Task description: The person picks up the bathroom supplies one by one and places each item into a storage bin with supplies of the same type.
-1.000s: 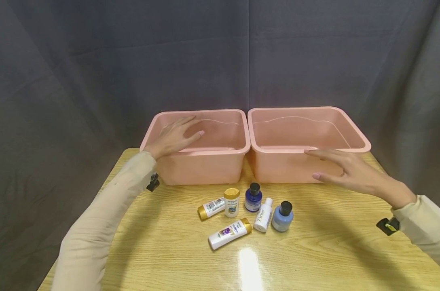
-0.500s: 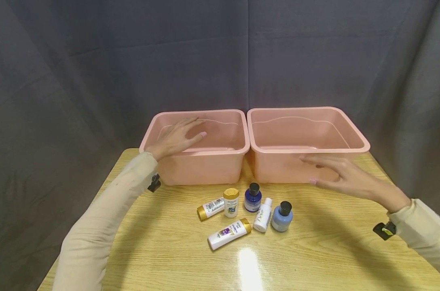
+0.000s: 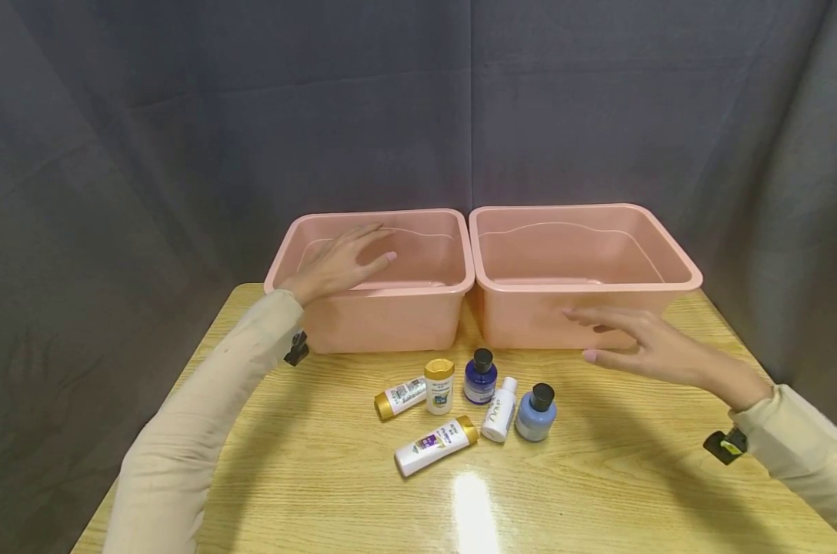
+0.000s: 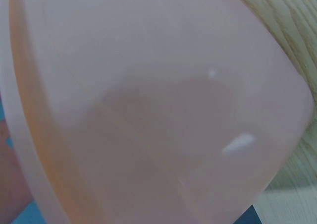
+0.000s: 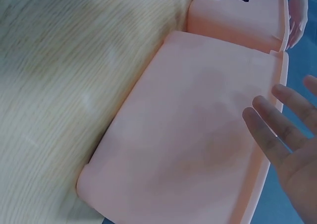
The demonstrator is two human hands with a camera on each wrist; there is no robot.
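Left hand (image 3: 338, 261) rests flat over the left bin's (image 3: 391, 319) rim at 11 o'clock. Right hand (image 3: 650, 342), fingers spread and holding nothing, hovers before the right bin (image 3: 529, 323). It should approach the 6 bottles (image 3: 460, 404) at 6 o'clock gently, since 4 stand upright.

"Dove" on the white bottle (image 3: 498, 418)

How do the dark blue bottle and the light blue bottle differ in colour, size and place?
The dark blue bottle is deep blue and looks smaller; the light blue bottle is pale blue and looks wider. The dark blue bottle stands nearer the pink bins; the light blue bottle stands nearer the person, closer to the right hand. Both stand upright with black caps.
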